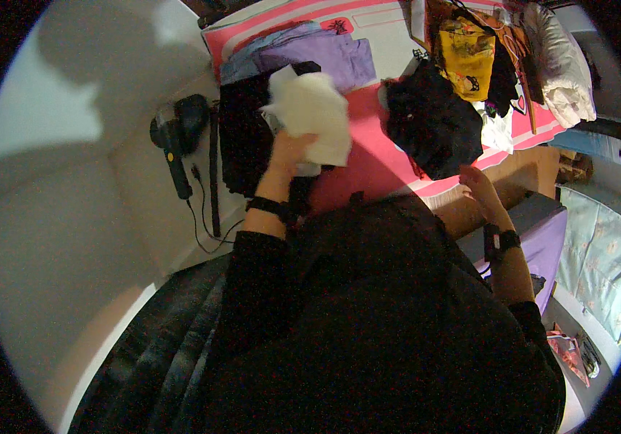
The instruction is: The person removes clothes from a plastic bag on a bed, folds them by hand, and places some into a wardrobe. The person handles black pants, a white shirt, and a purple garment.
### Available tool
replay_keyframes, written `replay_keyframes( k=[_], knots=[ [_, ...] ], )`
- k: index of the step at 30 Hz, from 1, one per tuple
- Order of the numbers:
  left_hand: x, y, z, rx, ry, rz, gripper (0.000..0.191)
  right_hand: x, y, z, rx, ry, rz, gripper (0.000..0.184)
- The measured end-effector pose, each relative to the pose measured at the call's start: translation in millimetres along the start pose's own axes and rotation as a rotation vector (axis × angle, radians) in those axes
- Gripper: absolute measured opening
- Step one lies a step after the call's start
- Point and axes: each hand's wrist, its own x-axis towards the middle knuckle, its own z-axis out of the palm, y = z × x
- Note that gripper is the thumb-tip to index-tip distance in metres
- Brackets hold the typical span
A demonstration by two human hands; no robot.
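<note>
My left hand (293, 152) grips a folded cream-coloured cloth (313, 116), which is slightly blurred. Beneath it lies a dark folded garment (242, 135) on the left of the table. My right hand (476, 184) is at the table's front edge, its fingers loosely bent and nothing visible in them. Its fingertips are close to a heap of black clothing (432, 119); whether they touch it I cannot tell. Behind the cream cloth lies a folded lilac garment (343, 59), beside a light-blue one (256, 51).
A pink-and-white mat (365, 135) covers the table. Yellow fabric (468, 59), white cloth (498, 130) and a rolled pale quilt (560, 81) lie at the back right. A corded black appliance (175, 157) is by the left wall. A lilac cloth (546, 255) hangs at right.
</note>
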Motion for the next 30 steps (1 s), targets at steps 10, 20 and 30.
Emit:
replay_keyframes(
  k=[10, 20, 30],
  knots=[
    [-109, 43, 182, 0.739, -0.353, 0.502, 0.027, -46, -96, 137, 0.733, -0.261, 0.080, 0.052],
    [-127, 37, 187, 0.996, -0.814, 0.759, 0.040, -46, -25, 132, 0.978, -0.131, 0.336, 0.035],
    [-76, 46, 89, 0.226, -0.156, 0.015, 0.045, -82, -49, 89, 1.340, -0.396, 0.106, 0.041]
  ],
)
